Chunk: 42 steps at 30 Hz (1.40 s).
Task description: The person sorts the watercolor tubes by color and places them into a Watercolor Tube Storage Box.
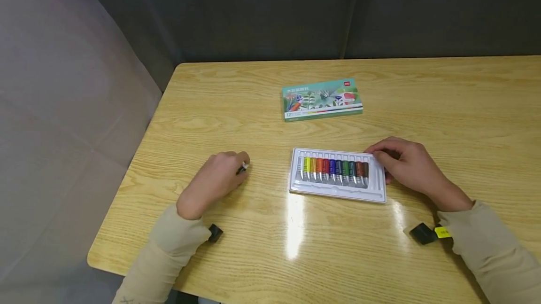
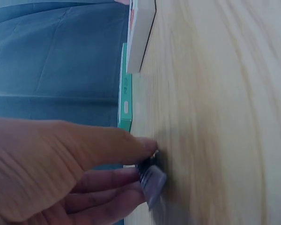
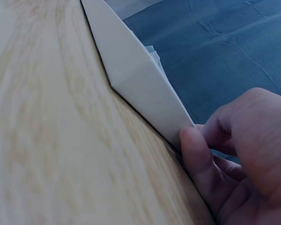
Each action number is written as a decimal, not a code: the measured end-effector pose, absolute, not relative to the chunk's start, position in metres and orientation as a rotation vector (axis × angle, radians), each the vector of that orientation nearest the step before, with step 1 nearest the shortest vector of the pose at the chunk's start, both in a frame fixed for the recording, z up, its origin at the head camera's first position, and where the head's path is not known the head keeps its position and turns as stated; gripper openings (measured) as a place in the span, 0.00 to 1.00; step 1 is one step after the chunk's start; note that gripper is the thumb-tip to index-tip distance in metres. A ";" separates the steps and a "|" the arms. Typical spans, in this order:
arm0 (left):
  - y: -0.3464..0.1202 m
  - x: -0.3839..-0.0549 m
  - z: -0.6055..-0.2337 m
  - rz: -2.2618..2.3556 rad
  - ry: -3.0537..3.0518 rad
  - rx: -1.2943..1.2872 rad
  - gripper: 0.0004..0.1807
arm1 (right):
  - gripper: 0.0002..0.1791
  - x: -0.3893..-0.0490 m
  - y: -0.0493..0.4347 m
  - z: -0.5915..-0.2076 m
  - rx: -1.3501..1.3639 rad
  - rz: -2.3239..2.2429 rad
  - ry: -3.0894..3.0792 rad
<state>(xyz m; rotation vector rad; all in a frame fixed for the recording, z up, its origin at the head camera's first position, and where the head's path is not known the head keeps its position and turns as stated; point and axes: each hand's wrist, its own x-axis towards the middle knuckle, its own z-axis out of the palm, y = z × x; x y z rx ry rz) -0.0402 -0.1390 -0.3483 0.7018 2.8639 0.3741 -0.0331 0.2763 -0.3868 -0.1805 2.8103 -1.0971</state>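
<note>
A white tray [image 1: 338,193] lies on the table with a row of paint tubes [image 1: 332,170] in it, running from white and yellow through red, blue and green to brown. My right hand [image 1: 407,165] grips the tray's right end; in the right wrist view its thumb [image 3: 196,150] lies against the white end wall. To the left of the tray, just above the table, my left hand [image 1: 217,179] pinches a small dark paint tube [image 2: 152,180] between thumb and fingers. The tube's silvery end shows in the left wrist view; the rest is partly covered by the fingers.
Behind the tray lies a flat green paint box [image 1: 322,99] with a printed plant picture. The wooden table [image 1: 220,111] ends at a left edge near a grey cloth [image 1: 67,130], and a dark curtain [image 1: 270,12] hangs behind it.
</note>
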 end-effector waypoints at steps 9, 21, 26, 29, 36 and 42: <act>-0.119 -0.042 -0.345 0.458 2.875 0.786 0.11 | 0.14 -0.034 0.277 -0.388 -0.176 -1.101 2.798; -0.076 -0.048 -0.329 0.489 2.881 0.948 0.11 | 0.15 -0.034 0.278 -0.386 -0.163 -1.118 2.789; -0.054 -0.051 -0.325 0.517 2.845 1.030 0.11 | 0.16 -0.034 0.277 -0.386 -0.148 -1.128 2.777; -0.040 -0.053 -0.323 0.546 2.802 1.073 0.13 | 0.17 -0.034 0.277 -0.386 -0.147 -1.125 2.776; -0.009 -0.056 -0.319 0.570 2.720 1.123 0.15 | 0.18 -0.035 0.276 -0.386 -0.139 -1.165 2.725; 0.018 -0.061 -0.320 0.630 2.707 1.141 0.15 | 0.18 -0.035 0.278 -0.387 -0.183 -1.169 2.745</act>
